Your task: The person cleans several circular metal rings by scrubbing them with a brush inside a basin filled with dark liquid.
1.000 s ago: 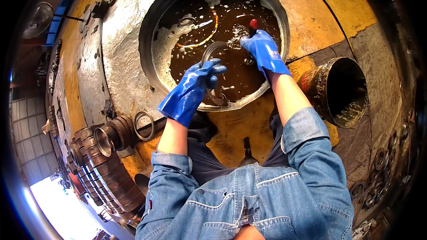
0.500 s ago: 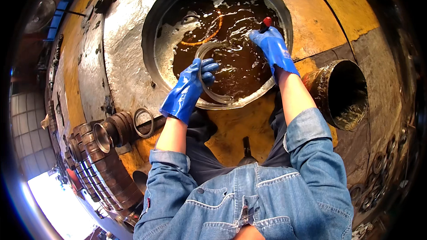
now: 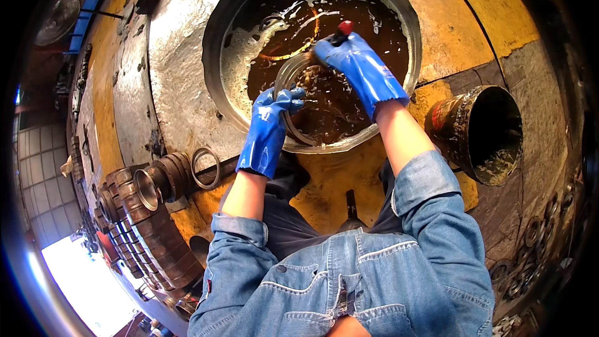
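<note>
Both my hands wear blue rubber gloves over a round metal basin (image 3: 224, 75) filled with dark brown oily liquid. My left hand (image 3: 269, 126) grips the near edge of a large metal ring (image 3: 288, 81) that sits tilted in the liquid. My right hand (image 3: 357, 65) is closed on a tool with a red-tipped handle (image 3: 343, 27), its working end pressed at the ring's top rim. The tool's head is hidden by the glove and splashes.
A rusty open can (image 3: 483, 134) with sludge stands at the right on the yellow surface. Stacked metal sleeves and rings (image 3: 159, 181) lie at the left, a loose thin ring (image 3: 206, 167) beside them. More small rings (image 3: 536, 231) line the right edge.
My right hand has moved up and away along the ring with the tool. My left hand has shifted slightly on the ring's near edge, and the liquid has been stirred.
</note>
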Motion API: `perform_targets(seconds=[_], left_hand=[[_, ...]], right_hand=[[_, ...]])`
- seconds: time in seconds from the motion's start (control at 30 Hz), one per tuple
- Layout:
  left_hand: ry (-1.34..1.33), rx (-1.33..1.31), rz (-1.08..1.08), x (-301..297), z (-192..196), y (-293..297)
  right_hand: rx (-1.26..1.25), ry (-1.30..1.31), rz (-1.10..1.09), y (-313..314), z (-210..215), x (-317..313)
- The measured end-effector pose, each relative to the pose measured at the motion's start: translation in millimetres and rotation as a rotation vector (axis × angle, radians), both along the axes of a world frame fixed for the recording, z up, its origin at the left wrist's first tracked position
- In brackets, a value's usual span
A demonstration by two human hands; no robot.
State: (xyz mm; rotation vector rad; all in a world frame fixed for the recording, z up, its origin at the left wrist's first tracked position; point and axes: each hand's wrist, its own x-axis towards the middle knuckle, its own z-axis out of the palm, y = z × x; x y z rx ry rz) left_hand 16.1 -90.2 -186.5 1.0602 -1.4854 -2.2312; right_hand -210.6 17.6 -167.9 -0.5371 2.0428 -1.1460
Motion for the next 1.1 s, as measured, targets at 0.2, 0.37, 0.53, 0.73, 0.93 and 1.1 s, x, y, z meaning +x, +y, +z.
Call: perform_targets(seconds=[0.2,0.37,0.53,0.73,0.93,1.1], left_hand=[[0.053,-0.037,0.004,2,-11,-4],[0.001,-0.088,0.001,-4,-7,0],[0.004,-0.060,0.003,-5,-1,4],[-0.046,0.031,-0.068,-19,19,7],[0.160,0.274,-0.232,-48,23,23],[0.270,0.120,-0.232,-44,11,40]], right_hand=[[-0.396,-0.312,0.258,-7,38,27],[-0.064,0.140,0.170,-16,32,24],[0.034,0.002,-0.110,-3,-17,-8],[0.436,0.314,0.003,20,-21,-20],[0.130,0.185,-0.329,45,-15,-40],[-0.144,0.253,-0.406,70,-10,-39]])
